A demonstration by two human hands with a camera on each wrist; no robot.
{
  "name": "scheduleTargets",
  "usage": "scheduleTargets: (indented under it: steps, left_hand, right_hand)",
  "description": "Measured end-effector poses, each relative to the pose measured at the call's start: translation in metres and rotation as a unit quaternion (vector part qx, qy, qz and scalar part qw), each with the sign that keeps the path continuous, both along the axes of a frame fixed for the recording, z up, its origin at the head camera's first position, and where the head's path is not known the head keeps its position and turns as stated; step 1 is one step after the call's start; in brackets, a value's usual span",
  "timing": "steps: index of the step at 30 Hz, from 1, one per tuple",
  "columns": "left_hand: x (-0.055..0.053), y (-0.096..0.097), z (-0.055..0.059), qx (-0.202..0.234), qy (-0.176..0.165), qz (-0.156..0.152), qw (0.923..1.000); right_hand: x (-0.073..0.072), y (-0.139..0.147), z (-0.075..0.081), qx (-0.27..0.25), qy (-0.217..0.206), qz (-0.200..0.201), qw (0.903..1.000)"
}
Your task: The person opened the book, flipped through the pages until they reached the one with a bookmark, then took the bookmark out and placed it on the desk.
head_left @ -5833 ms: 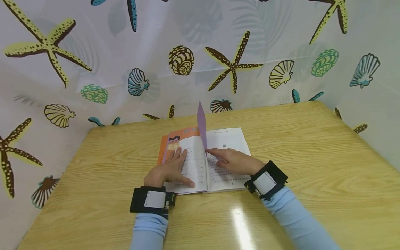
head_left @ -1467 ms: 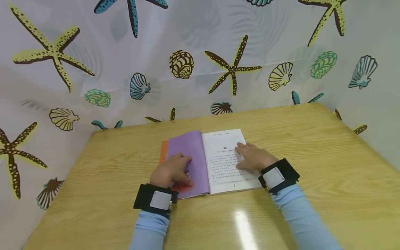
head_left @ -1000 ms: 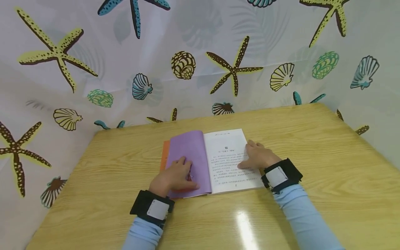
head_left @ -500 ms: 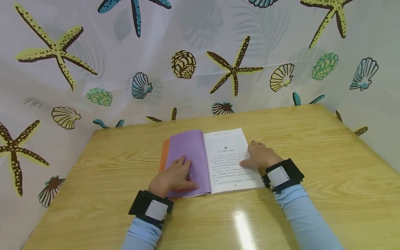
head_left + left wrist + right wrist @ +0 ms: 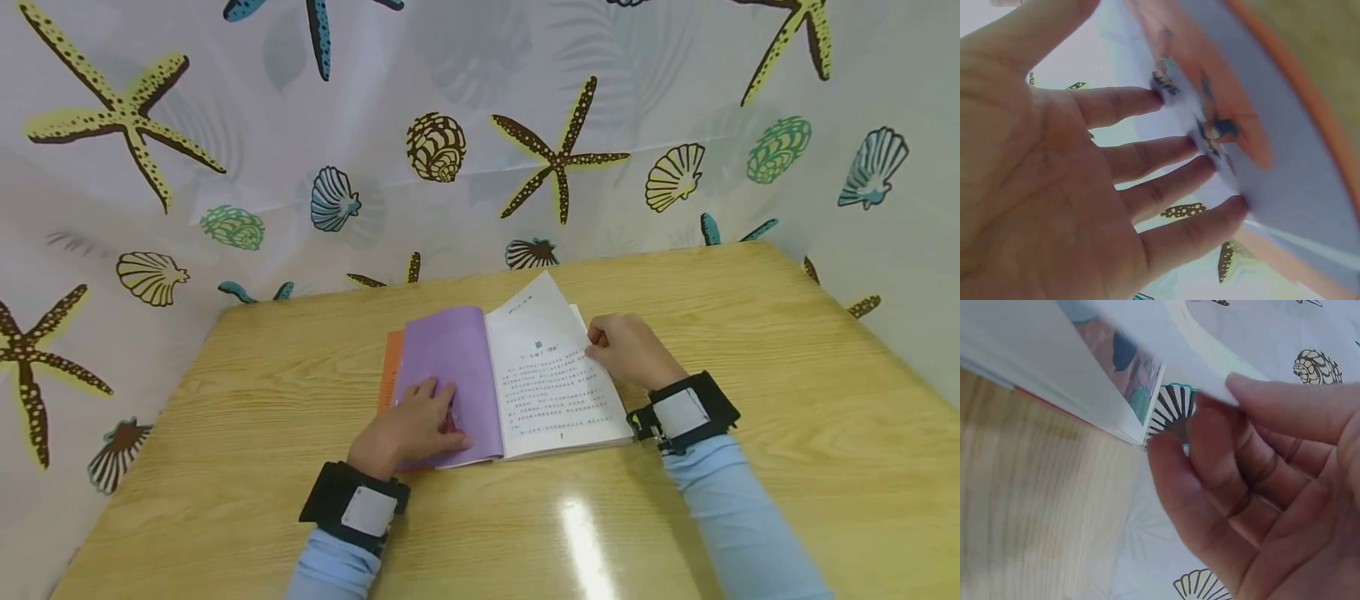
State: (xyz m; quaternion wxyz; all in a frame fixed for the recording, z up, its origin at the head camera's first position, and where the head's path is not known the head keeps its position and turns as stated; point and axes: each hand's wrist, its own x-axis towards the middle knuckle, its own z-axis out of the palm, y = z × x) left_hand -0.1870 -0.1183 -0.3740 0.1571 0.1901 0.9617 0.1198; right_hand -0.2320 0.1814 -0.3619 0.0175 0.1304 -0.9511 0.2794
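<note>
An open book (image 5: 525, 448) lies on the table, its left side a purple page (image 5: 450, 342) with an orange cover edge showing beyond it. My left hand (image 5: 408, 425) rests on that purple page, fingers spread; in the left wrist view its fingertips touch the page beside a printed picture. At the right side, my right hand (image 5: 633, 350) pinches the edge of a white printed page (image 5: 551, 367) between thumb and fingers. That page is lifted and bowed, its far corner raised. Beneath it, the right wrist view shows a coloured picture (image 5: 1122, 359) on another page.
The wooden table (image 5: 262, 400) extends around the book on all sides. A white cloth (image 5: 465, 75) printed with starfish and shells hangs behind the table and along its sides. Each wrist wears a black strap (image 5: 684, 414) with a pale plate.
The purple page, upright earlier, now lies flat on the left. My right hand has moved from resting on the right page to raising its edge. My left hand has stayed on the purple page lately.
</note>
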Motion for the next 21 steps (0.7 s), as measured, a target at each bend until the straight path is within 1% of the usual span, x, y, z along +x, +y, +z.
scheduleTargets:
  steps: [3,12,15,16,17,18,19,20,21]
  left_hand:
    - [-0.001,0.002,0.002,-0.020,0.007,0.002,0.9998]
    - [-0.005,0.002,0.003,-0.025,-0.007,0.005,0.9997]
    - [-0.006,0.001,0.003,-0.027,-0.010,0.006,0.9996]
    - [-0.006,0.001,0.003,-0.027,-0.008,0.005,0.9996]
    - [-0.006,0.001,0.004,-0.027,-0.007,0.004,0.9996]
    - [-0.005,0.001,0.004,-0.027,-0.007,0.004,0.9996]
    - [-0.005,0.000,0.004,-0.026,-0.007,0.002,0.9996]
    - [-0.005,0.000,0.005,-0.025,-0.007,0.001,0.9997]
    - [-0.005,-0.001,0.005,-0.023,-0.008,0.000,0.9997]
  right_hand:
    - [0.000,0.002,-0.001,-0.011,0.010,0.010,0.9998]
    - [-0.003,0.006,-0.004,-0.021,0.019,0.030,0.9991]
    - [-0.004,0.008,-0.004,-0.035,0.007,0.049,0.9982]
    - [-0.003,0.009,-0.004,-0.045,-0.005,0.059,0.9972]
    - [-0.003,0.010,-0.002,-0.059,-0.027,0.075,0.9951]
    - [-0.001,0.011,0.000,-0.077,-0.058,0.095,0.9907]
    - [0.000,0.011,0.002,-0.098,-0.095,0.119,0.9835]
    - [0.001,0.011,0.005,-0.120,-0.135,0.145,0.9728]
    - [0.003,0.010,0.008,-0.141,-0.173,0.168,0.9602]
